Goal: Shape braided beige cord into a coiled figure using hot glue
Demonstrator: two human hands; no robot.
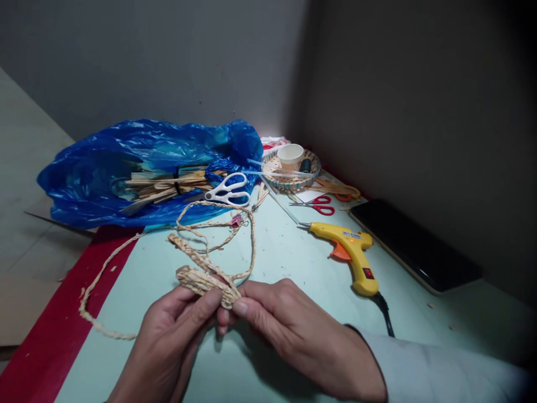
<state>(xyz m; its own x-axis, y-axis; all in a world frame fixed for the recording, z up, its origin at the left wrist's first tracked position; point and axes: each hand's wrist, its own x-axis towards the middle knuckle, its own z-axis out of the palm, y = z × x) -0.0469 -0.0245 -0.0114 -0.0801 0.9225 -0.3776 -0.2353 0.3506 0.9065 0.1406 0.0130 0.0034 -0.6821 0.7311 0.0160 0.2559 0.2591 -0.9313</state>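
A flat coil of braided straw [200,278] sits between my two hands just above the pale green table [293,263]. My left hand [172,336] pinches it from below with thumb and fingers. My right hand [289,330] pinches its right end, fingers pressed together. From the coil a long braided straw cord [104,268] loops back toward the blue bag and trails off to the left over the red table edge. A small pink clip [235,220] sits on the cord's far loop.
A blue plastic bag [138,168] holding straw strips [168,184] lies at the back left with white scissors [229,190] on it. A woven basket [291,170] with a cup, red scissors [319,205], a yellow glue gun [350,252] and a dark phone [415,243] lie to the right.
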